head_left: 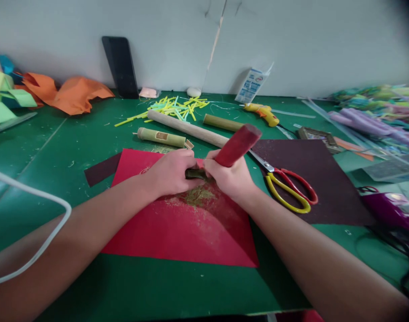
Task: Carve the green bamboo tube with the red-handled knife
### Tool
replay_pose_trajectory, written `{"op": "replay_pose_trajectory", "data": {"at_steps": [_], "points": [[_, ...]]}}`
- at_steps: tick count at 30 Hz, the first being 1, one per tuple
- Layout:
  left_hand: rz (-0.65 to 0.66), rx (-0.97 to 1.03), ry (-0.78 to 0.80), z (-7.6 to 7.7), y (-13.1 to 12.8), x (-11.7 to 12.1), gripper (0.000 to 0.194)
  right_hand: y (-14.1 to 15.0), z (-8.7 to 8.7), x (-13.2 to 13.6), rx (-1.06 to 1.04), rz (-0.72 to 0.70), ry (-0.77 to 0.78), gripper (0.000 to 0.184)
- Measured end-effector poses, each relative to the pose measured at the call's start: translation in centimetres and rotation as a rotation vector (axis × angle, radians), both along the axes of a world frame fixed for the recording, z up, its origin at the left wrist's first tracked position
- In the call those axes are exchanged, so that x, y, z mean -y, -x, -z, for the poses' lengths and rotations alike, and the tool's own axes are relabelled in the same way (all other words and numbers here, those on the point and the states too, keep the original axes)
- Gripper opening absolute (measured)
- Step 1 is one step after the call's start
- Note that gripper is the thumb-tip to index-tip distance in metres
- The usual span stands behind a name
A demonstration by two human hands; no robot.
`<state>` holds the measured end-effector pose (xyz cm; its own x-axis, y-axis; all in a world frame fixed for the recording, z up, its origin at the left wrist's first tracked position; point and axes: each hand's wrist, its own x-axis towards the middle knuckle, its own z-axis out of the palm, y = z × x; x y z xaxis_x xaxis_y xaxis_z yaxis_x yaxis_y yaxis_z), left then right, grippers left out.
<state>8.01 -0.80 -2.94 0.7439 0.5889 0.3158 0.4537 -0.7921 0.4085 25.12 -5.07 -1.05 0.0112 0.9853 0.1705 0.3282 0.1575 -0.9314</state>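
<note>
My left hand point(172, 172) is closed around a short, dark green bamboo piece point(195, 173). In my right hand point(233, 176) is a tool with a thick red wooden handle point(238, 145), which slants up to the right. The working end of that tool is hidden by my fingers, close to the bamboo. Under both hands lies a sheet of red paper point(177, 232) with a small heap of greenish shavings point(199, 197) and fine dust. Beyond my left hand rests a pale bamboo tube point(172, 139) with a rectangular hole cut in it.
Scissors point(290, 190) with red and yellow handles lie on dark paper point(335, 179) at right. Behind are a wooden rod point(187, 127), another bamboo tube point(223, 122), yellow straw pieces point(177, 107), a yellow glue gun point(263, 114) and a leaning phone point(120, 67). A white cable point(53, 192) crosses at left.
</note>
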Motion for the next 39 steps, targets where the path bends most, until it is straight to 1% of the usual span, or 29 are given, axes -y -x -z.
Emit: {"op": "replay_pose_trajectory", "data": {"at_steps": [1, 4, 6, 10, 16, 23, 30, 39], "points": [[0.001, 0.004, -0.004, 0.03, 0.01, -0.02, 0.022, -0.03, 0.04, 0.02, -0.008, 0.003, 0.006, 0.020], [-0.003, -0.003, -0.052, 0.17, -0.04, 0.01, 0.022, -0.05, 0.24, -0.15, -0.048, 0.113, -0.049, 0.019], [-0.011, 0.000, -0.071, 0.25, -0.11, 0.08, 0.021, -0.03, 0.36, -0.34, -0.047, 0.154, -0.081, 0.020], [-0.011, 0.010, -0.076, 0.33, -0.21, 0.18, 0.019, 0.04, 0.43, -0.57, 0.001, 0.146, -0.110, 0.021], [-0.019, -0.017, -0.073, 0.27, -0.25, 0.21, 0.021, 0.24, 0.34, -0.57, -0.006, 0.175, -0.129, 0.022], [-0.027, -0.048, -0.060, 0.04, -0.27, 0.19, 0.023, 0.17, 0.28, -0.46, -0.020, 0.132, -0.084, 0.022], [-0.036, -0.076, -0.064, 0.04, -0.28, 0.23, 0.024, 0.00, 0.22, -0.40, -0.013, 0.125, -0.051, 0.022], [-0.050, -0.065, -0.038, 0.13, -0.30, 0.28, 0.024, -0.08, 0.19, -0.38, 0.020, 0.108, -0.073, 0.023]]}}
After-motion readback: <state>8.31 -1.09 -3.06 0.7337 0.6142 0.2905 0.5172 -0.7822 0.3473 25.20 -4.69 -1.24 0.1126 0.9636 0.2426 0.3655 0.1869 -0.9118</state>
